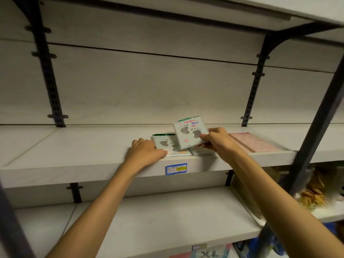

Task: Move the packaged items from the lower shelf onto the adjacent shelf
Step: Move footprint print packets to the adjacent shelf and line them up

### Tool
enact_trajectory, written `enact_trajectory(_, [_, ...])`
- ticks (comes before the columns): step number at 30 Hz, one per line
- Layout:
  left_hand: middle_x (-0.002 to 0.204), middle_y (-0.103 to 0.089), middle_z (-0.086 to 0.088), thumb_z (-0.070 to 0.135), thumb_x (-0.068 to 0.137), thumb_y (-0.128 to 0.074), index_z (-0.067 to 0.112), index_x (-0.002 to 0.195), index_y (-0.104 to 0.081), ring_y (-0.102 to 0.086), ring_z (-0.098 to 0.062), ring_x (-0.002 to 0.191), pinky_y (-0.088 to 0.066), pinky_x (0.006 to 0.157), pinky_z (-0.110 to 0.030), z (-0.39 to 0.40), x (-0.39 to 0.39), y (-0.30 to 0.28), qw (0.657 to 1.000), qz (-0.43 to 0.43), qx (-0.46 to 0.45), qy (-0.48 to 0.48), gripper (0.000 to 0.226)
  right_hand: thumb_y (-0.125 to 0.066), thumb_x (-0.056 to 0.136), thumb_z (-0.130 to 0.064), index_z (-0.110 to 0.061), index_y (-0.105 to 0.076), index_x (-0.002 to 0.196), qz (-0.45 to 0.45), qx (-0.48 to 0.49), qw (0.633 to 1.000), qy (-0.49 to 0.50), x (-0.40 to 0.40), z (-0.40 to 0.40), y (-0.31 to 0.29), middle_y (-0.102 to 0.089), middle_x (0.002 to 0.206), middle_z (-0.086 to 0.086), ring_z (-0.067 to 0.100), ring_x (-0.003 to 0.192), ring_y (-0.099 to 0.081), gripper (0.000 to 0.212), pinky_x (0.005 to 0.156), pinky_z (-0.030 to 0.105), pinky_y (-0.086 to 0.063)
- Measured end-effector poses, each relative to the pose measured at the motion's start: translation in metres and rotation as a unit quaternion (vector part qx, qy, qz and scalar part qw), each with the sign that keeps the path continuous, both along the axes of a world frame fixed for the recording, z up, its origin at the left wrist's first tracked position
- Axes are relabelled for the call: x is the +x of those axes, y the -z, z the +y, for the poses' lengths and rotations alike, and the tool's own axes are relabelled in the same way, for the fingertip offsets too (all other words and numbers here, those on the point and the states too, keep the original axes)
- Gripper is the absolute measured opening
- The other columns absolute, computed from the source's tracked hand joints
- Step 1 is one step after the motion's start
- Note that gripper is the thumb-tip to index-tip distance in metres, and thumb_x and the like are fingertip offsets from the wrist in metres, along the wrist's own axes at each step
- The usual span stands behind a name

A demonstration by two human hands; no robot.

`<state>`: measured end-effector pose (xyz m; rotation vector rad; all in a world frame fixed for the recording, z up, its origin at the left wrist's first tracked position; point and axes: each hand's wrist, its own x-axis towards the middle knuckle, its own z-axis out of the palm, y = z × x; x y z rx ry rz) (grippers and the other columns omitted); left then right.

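My right hand [217, 140] pinches a pale green packet with footprint shapes [189, 134] by its right edge and holds it tilted just above the grey shelf board [93, 146]. A second packet of the same kind [164, 144] lies flat on the board near its front edge. My left hand [144, 152] rests on that packet's left edge, fingers curled over it. More of the same packets [200, 151] lie partly hidden under the raised one.
A flat pink package [255, 143] lies on the same board to the right. A blue and yellow price label [176, 168] sticks to the shelf front. Bags of snacks [314, 192] fill the lower right shelf behind a dark upright post [314, 131]. Dark brackets [49, 77] flank the bay.
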<state>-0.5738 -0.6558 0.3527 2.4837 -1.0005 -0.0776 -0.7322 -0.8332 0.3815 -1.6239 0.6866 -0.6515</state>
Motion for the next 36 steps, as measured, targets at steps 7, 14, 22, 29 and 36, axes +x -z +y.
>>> enact_trajectory(7, [0.13,-0.049,-0.011,0.059,0.089,-0.048,0.022,0.127,-0.057,-0.04,-0.029,0.125,-0.042,0.096,-0.04,0.003,-0.004,0.001,0.999,-0.033,0.018,0.025,0.054,-0.054,0.09,0.002,0.009,-0.06,0.108,0.035,-0.057,0.997,0.025,0.005,-0.012,0.002,-0.069,0.107,0.024,0.028,0.082,-0.07,0.021,0.059,0.025,-0.055])
enact_trajectory(14, [0.142,-0.046,-0.005,0.054,0.092,-0.047,0.033,0.149,-0.037,-0.036,-0.028,0.133,-0.04,0.101,-0.043,0.0,0.0,0.006,0.998,-0.038,0.009,0.046,0.061,-0.065,0.084,-0.007,0.01,-0.066,0.098,0.127,-0.125,0.982,0.062,-0.004,-0.035,0.009,-0.072,0.094,0.022,0.025,0.073,-0.063,0.022,0.064,0.039,-0.05])
enact_trajectory(22, [0.138,-0.049,-0.002,0.052,0.094,-0.046,0.039,0.145,-0.042,-0.039,-0.024,0.129,-0.039,0.093,-0.04,0.001,-0.002,0.009,0.997,-0.057,-0.008,0.045,0.053,-0.066,0.075,-0.03,-0.005,-0.071,0.087,0.286,-0.286,0.908,0.11,-0.013,-0.035,0.012,-0.07,0.092,0.014,0.03,0.09,-0.064,0.028,0.065,0.031,-0.045])
enact_trajectory(29, [0.14,-0.051,0.001,0.049,0.096,-0.046,0.041,0.144,-0.045,-0.041,-0.022,0.128,-0.035,0.086,-0.037,0.0,-0.008,0.009,0.997,-0.07,-0.017,0.034,0.049,-0.062,0.08,-0.018,-0.014,-0.054,0.059,0.254,-0.267,0.926,0.084,-0.023,-0.033,0.013,-0.046,0.055,0.001,0.019,0.058,-0.043,0.022,0.049,0.028,-0.028])
enact_trajectory(36, [0.146,-0.048,0.005,0.05,0.096,-0.045,0.043,0.144,-0.043,-0.038,-0.021,0.131,-0.037,0.093,-0.041,0.0,-0.008,0.011,0.997,-0.067,-0.013,0.028,0.049,-0.062,0.079,-0.016,-0.011,-0.063,0.064,0.234,-0.26,0.935,0.064,-0.024,-0.04,0.017,-0.051,0.059,0.003,0.02,0.062,-0.046,0.016,0.052,0.028,-0.031])
